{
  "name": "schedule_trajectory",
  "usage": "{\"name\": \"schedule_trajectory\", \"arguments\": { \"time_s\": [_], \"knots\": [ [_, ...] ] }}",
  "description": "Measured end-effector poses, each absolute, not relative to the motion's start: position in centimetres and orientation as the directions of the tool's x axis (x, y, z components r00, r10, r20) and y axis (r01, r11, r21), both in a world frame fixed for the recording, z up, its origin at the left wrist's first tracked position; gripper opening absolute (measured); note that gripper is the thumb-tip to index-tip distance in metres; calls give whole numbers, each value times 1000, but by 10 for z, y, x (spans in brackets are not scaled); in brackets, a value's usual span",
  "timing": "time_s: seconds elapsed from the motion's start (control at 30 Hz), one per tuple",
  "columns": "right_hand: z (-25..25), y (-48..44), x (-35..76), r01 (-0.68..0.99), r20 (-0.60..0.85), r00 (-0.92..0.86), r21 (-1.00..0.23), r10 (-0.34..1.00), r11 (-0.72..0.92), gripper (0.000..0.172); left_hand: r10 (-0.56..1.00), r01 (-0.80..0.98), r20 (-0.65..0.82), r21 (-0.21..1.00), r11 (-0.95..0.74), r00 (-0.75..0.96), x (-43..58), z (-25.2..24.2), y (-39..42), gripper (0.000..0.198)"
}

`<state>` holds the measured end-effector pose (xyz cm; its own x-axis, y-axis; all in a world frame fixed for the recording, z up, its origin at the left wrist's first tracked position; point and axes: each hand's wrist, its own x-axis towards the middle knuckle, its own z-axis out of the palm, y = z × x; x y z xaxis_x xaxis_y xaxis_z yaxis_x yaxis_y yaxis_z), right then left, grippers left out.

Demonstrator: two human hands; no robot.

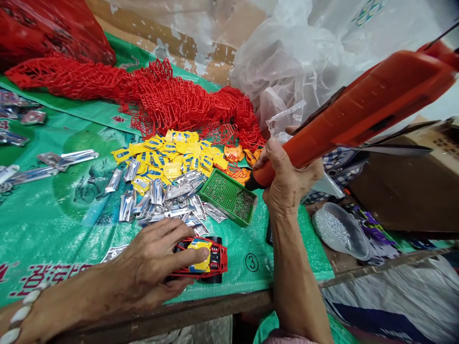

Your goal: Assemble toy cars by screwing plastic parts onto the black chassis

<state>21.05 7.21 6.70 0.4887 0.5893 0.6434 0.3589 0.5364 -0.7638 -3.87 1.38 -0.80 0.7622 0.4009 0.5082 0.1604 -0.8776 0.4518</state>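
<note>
My left hand (158, 260) is closed around a small red toy car (206, 258) with a yellow top and black wheels, pressing it onto the green sheet (53, 215) near the table's front edge. My right hand (287, 179) grips the lower end of a large orange electric screwdriver (362, 105). The tool slants up to the right, and its dark tip hangs just above the corner of a green tray (224, 193) of small screws.
Silver foil parts (161, 198), yellow parts (168, 157) and a heap of red plastic frames (172, 100) lie behind the car. A clear bowl of tiny screws (339, 229) sits at the right. Clear plastic bags (287, 62) and a cardboard box (412, 186) stand behind.
</note>
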Motion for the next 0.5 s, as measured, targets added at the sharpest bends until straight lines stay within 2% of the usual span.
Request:
{"name": "schedule_trajectory", "arguments": {
  "time_s": [0.5],
  "knots": [
    [65, 74, 212, 326, 642, 490, -762, 590, 560, 41, 408, 180, 475, 454, -873, 780, -39, -6, 14, 43]
  ]
}}
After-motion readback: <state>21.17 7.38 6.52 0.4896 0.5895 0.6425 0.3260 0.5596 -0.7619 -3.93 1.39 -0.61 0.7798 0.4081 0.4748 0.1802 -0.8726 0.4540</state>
